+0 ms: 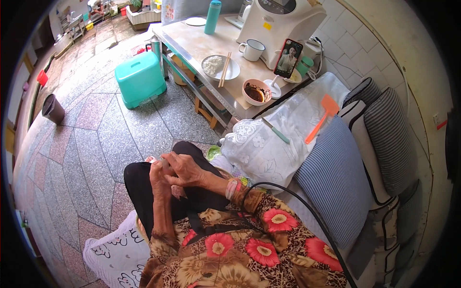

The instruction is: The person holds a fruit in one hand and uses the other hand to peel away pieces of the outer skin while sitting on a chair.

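- The right hand (185, 169) lies curled over the left hand (160, 180) above the lap, fingers bent and closed around the left hand's fingertips; both hands rest on black trousers (144, 192).
- Whether anything small sits pinched between the fingers cannot be made out; the right hand covers the spot where the fingertips meet.
- The left hand stands upright with its fingers folded, touching the right palm; a pink band (234, 188) circles the right wrist.
- Floral sleeves (240, 240) in brown, red and cream cover both forearms, and a black cable (307, 211) loops across them.
- Just to the right of the hands, a white embroidered cloth (269, 144) lies rumpled on the seat, with a green-handled tool (276, 130) and an orange plastic swatter (322, 117) resting on it, well clear of the hands.
- Striped cushions, blue (336, 182) and grey (391, 139), line the tiled wall, soft and padded.
- A steel-topped table (192, 43) beyond the knees carries a white plate with chopsticks (221, 67), a bowl of dark sauce (256, 92), a mug (253, 49), a teal bottle (212, 17), a white appliance (281, 21) and a propped phone (288, 57).
- A turquoise plastic stool (140, 78) and a dark bucket (53, 109) stand on the patterned stone floor (86, 144).
- The frame's rim cuts off the far yard.
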`<state>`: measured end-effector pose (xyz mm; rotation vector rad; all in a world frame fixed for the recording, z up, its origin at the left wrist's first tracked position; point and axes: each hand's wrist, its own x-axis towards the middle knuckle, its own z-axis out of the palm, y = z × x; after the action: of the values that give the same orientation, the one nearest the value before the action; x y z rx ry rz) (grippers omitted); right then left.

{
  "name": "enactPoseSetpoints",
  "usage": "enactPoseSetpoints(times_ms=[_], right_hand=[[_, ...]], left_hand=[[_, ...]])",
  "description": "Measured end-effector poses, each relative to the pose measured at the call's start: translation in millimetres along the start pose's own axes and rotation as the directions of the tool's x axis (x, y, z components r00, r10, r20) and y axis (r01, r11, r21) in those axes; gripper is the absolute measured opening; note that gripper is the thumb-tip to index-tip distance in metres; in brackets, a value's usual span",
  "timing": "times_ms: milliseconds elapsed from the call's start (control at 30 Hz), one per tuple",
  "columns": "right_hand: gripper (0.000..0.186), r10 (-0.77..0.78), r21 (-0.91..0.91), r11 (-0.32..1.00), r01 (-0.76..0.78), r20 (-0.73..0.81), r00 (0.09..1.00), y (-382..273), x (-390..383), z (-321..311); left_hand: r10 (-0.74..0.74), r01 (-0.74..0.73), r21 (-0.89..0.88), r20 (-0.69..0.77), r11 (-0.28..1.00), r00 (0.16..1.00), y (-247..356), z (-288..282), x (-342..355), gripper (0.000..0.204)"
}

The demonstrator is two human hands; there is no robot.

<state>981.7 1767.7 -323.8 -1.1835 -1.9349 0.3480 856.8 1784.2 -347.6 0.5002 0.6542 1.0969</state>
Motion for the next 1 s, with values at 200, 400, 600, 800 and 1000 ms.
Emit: enactPoseSetpoints(times_ms=[200, 400, 600, 800, 1000], right_hand=[[0.054, -0.010, 0.003, 1.000, 0.010, -0.035, 0.999, 4, 0, 1], [0.051, -0.010, -0.021, 1.000, 0.009, -0.027, 1.000, 5, 1, 7], [0.046, 0.003, -0.043, 0.999, -0.005, -0.052, 0.999, 4, 3, 16], [0.046, 0.031, -0.042, 0.999, -0.032, -0.023, 0.999, 7, 4, 22], [0.047, 0.060, 0.063, 0.996, -0.061, 0.019, 0.998, 1, 5, 17]], left_hand=[[-0.122, 0.111, 0.133, 0.081, 0.985, 0.989, 19, 11, -8, 0.036], [-0.116, 0.111, 0.073, 0.068, 0.991, 0.991, 11, 3, -6, 0.034], [-0.052, 0.053, 0.046, -0.025, 0.998, 0.998, 2, -1, -5, 0.029], [-0.042, 0.042, 0.036, 0.003, 0.998, 0.999, -2, -13, 0, 0.027], [-0.059, 0.058, -0.026, -0.036, 0.998, 0.998, 10, -4, -11, 0.034]])
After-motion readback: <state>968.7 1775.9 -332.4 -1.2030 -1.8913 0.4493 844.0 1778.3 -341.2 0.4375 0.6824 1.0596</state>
